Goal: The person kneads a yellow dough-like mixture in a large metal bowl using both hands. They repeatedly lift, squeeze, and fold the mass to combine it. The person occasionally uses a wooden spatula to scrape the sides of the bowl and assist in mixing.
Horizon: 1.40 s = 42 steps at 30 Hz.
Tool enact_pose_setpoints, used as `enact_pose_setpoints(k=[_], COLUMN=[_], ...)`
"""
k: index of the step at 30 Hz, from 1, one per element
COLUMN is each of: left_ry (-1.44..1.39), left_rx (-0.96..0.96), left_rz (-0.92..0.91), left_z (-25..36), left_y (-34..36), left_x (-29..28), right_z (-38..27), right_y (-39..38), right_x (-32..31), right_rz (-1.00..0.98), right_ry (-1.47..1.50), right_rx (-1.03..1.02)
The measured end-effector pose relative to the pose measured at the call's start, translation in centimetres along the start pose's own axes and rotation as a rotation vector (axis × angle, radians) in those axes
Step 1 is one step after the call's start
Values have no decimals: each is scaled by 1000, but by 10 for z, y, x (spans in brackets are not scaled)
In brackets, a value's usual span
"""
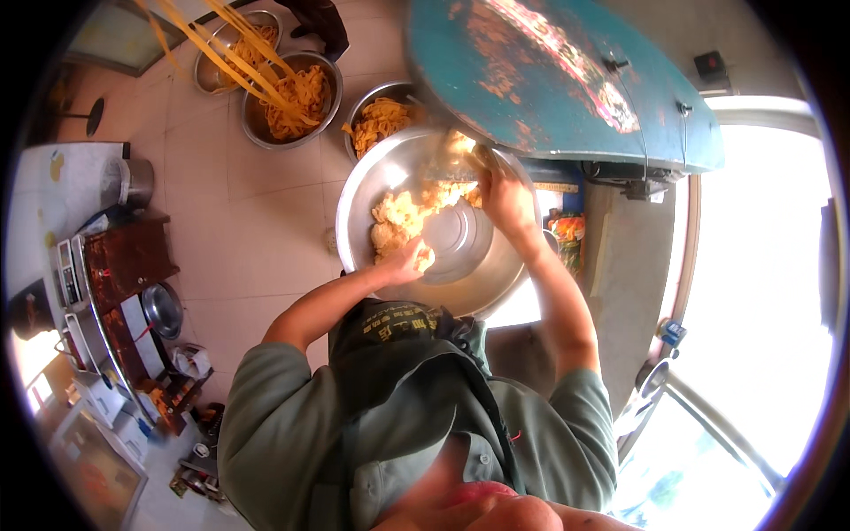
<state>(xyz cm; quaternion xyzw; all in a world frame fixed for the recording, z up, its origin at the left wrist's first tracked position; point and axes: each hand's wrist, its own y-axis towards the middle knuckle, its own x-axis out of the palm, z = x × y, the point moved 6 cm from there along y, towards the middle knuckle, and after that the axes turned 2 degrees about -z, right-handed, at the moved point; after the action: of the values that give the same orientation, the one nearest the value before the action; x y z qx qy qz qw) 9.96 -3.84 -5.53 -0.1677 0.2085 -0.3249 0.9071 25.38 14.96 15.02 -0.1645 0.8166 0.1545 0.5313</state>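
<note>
A wide metal basin (351,196) lies in front of my body, with crumbly yellow dough (396,215) heaped along its left and far side. My left hand (405,264) is at the basin's near left, fingers closed on a lump of dough (426,258). My right hand (509,202) reaches over the basin's right side, close under the edge of a worn teal machine (549,106). Its fingers are curled beside the dough; what they hold is partly hidden and blurred. More dough shows just under the machine's edge.
Beyond the basin, metal bowls (335,99) hold flat yellow noodles (301,93), with long strands hanging above them. Another noodle bowl (354,115) sits against the basin's far side. A cluttered brown cabinet (133,261) stands left; a bright window (761,265) is at right.
</note>
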Motion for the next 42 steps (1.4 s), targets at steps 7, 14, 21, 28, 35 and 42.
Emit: enact_pose_setpoints(k=[7, 14, 21, 28, 35, 42], left_ry=[378, 667, 803, 1075, 1022, 939], left_rx=[305, 473, 612, 559, 219, 34], left_rz=[-26, 46, 58, -79, -362, -417], left_z=[11, 2, 7, -9, 3, -5], left_y=[-8, -18, -15, -8, -17, -14], left_x=[-3, -5, 2, 30, 23, -2], right_z=[51, -6, 2, 31, 43, 15], right_y=[33, 24, 16, 34, 32, 12], right_x=[55, 20, 24, 47, 60, 42], right_rz=[-125, -234, 105, -198, -149, -89], right_ry=[-142, -110, -45, -101, -136, -51], right_rx=[284, 167, 62, 357, 274, 251])
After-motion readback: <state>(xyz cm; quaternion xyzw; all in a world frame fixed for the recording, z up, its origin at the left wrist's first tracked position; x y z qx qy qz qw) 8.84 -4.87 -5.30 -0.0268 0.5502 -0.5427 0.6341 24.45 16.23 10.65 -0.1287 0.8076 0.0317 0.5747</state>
